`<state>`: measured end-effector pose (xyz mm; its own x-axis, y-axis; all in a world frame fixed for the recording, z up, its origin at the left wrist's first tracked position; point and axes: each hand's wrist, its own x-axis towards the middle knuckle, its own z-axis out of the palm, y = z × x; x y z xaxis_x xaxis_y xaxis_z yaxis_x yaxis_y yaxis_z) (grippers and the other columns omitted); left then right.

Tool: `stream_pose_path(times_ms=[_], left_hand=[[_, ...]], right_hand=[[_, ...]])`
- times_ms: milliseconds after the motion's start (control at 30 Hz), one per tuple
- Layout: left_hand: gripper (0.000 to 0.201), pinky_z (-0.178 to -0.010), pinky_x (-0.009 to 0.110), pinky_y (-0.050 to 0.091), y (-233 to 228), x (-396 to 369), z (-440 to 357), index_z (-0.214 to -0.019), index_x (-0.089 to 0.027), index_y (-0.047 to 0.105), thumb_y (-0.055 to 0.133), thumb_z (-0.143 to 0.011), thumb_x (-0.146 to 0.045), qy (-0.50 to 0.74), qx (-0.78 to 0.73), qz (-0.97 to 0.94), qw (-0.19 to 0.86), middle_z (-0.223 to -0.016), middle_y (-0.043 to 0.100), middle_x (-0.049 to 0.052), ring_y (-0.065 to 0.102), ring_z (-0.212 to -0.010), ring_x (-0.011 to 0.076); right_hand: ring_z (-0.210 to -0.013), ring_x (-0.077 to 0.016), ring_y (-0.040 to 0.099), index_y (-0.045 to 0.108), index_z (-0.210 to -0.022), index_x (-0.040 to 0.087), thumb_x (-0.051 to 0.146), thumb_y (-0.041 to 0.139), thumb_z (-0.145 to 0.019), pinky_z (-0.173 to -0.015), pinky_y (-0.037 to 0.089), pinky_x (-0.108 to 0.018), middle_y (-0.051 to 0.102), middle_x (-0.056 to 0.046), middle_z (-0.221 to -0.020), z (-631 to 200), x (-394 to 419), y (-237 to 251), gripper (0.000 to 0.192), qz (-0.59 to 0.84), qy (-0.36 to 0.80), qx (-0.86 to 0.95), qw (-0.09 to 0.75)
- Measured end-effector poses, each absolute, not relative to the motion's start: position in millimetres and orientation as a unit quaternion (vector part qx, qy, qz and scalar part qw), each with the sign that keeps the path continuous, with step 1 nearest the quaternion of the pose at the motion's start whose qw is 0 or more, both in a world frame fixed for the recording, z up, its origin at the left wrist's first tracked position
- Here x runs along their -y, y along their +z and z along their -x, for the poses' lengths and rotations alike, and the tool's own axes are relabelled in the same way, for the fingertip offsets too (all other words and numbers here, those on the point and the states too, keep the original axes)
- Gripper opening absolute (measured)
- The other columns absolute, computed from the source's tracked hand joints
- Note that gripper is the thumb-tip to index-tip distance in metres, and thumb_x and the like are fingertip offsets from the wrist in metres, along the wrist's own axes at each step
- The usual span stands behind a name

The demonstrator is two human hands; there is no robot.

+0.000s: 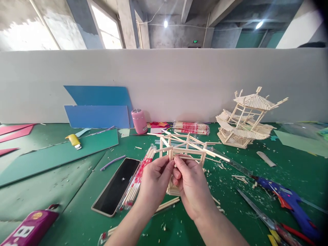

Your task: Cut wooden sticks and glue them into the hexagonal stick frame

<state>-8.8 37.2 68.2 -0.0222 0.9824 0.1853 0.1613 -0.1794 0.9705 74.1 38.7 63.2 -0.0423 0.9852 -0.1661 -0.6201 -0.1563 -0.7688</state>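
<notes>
Lower centre of frame: left hand and right hand meet, fingers pinched closed on the stick frame, held just above the green mat. Left of the hands: phone, face up, with a packet of sticks beside it. Right edge: blue glue gun. Upper right: finished stick pavilion.
</notes>
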Motion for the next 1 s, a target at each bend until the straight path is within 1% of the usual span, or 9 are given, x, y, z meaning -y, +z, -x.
stream_pose_path(times_ms=[167, 300, 433, 700, 767, 833, 900, 933, 1000], left_hand=[[0.016, -0.047, 0.018, 0.043, 66, -36, 8, -0.074, -0.016, 0.068, 0.053, -0.079, -0.019, 0.51, -0.502, -0.581, 0.389, -0.05, 0.057, -0.003, 0.052, -0.048, 0.0112], [0.017, -0.046, 0.019, 0.043, 65, -35, 8, -0.074, -0.017, 0.069, 0.053, -0.079, -0.018, 0.512, -0.502, -0.58, 0.387, -0.048, 0.056, -0.003, 0.052, -0.046, 0.0111], [0.017, -0.046, 0.019, 0.043, 66, -36, 7, -0.073, -0.017, 0.069, 0.053, -0.079, -0.018, 0.514, -0.496, -0.58, 0.39, -0.048, 0.056, -0.003, 0.052, -0.046, 0.0113], [0.016, -0.051, 0.018, 0.042, 67, -34, 9, -0.071, -0.016, 0.067, 0.054, -0.079, -0.02, 0.507, -0.502, -0.585, 0.384, -0.055, 0.058, -0.002, 0.05, -0.054, 0.0113], [0.017, -0.049, 0.018, 0.04, 68, -34, 11, -0.067, -0.015, 0.065, 0.054, -0.079, -0.022, 0.504, -0.498, -0.579, 0.404, -0.054, 0.056, -0.002, 0.048, -0.052, 0.0111], [0.019, -0.046, 0.018, 0.037, 67, -35, 14, -0.065, -0.015, 0.063, 0.054, -0.078, -0.025, 0.498, -0.507, -0.566, 0.417, -0.053, 0.053, -0.002, 0.045, -0.05, 0.0108], [0.02, -0.044, 0.018, 0.034, 64, -37, 18, -0.066, -0.015, 0.063, 0.055, -0.078, -0.03, 0.494, -0.527, -0.557, 0.409, -0.054, 0.052, -0.002, 0.041, -0.049, 0.0102], [0.021, -0.043, 0.018, 0.032, 62, -39, 20, -0.067, -0.015, 0.062, 0.056, -0.078, -0.032, 0.493, -0.537, -0.555, 0.401, -0.054, 0.05, -0.002, 0.039, -0.048, 0.0099], [0.025, -0.041, 0.018, 0.029, 58, -42, 25, -0.065, -0.015, 0.061, 0.056, -0.078, -0.036, 0.49, -0.549, -0.553, 0.39, -0.053, 0.045, -0.003, 0.035, -0.047, 0.0092]], right_hand=[[-0.038, -0.0049, 0.037, 0.05, -0.06, 0.018, 0.027, 0.057, -0.078, -0.041, 0.03, -0.018, 0.04, 0.009, -0.042, -73, -37, 62, 0.021, 0.359, 0.665, 0.275, 0.594], [-0.038, -0.0052, 0.037, 0.048, -0.056, 0.018, 0.029, 0.056, -0.078, -0.041, 0.029, -0.019, 0.04, 0.009, -0.041, -73, -36, 60, 0.025, 0.364, 0.662, 0.276, 0.594], [-0.038, -0.0052, 0.037, 0.049, -0.055, 0.018, 0.028, 0.056, -0.078, -0.042, 0.029, -0.019, 0.04, 0.008, -0.041, -74, -35, 59, 0.026, 0.357, 0.662, 0.284, 0.594], [-0.041, -0.0051, 0.036, 0.052, -0.061, 0.018, 0.03, 0.06, -0.076, -0.043, 0.03, -0.018, 0.042, 0.008, -0.044, -73, -35, 61, 0.02, 0.352, 0.681, 0.258, 0.588], [-0.042, -0.0051, 0.037, 0.053, -0.066, 0.017, 0.032, 0.06, -0.076, -0.043, 0.03, -0.017, 0.043, 0.008, -0.046, -74, -31, 61, 0.019, 0.353, 0.69, 0.241, 0.584], [-0.043, -0.0052, 0.037, 0.056, -0.075, 0.017, 0.035, 0.059, -0.077, -0.044, 0.031, -0.017, 0.044, 0.007, -0.049, -77, -26, 61, 0.018, 0.359, 0.698, 0.227, 0.576], [-0.044, -0.0055, 0.036, 0.057, -0.085, 0.018, 0.038, 0.058, -0.077, -0.044, 0.031, -0.017, 0.044, 0.008, -0.049, -82, -18, 61, 0.021, 0.364, 0.704, 0.23, 0.564], [-0.043, -0.0057, 0.036, 0.057, -0.087, 0.019, 0.04, 0.057, -0.078, -0.044, 0.03, -0.018, 0.043, 0.008, -0.049, -86, -15, 61, 0.023, 0.369, 0.7, 0.243, 0.561], [-0.043, -0.0066, 0.036, 0.056, -0.084, 0.02, 0.044, 0.055, -0.079, -0.043, 0.03, -0.019, 0.042, 0.008, -0.047, -95, -10, 58, 0.025, 0.393, 0.662, 0.286, 0.571]])
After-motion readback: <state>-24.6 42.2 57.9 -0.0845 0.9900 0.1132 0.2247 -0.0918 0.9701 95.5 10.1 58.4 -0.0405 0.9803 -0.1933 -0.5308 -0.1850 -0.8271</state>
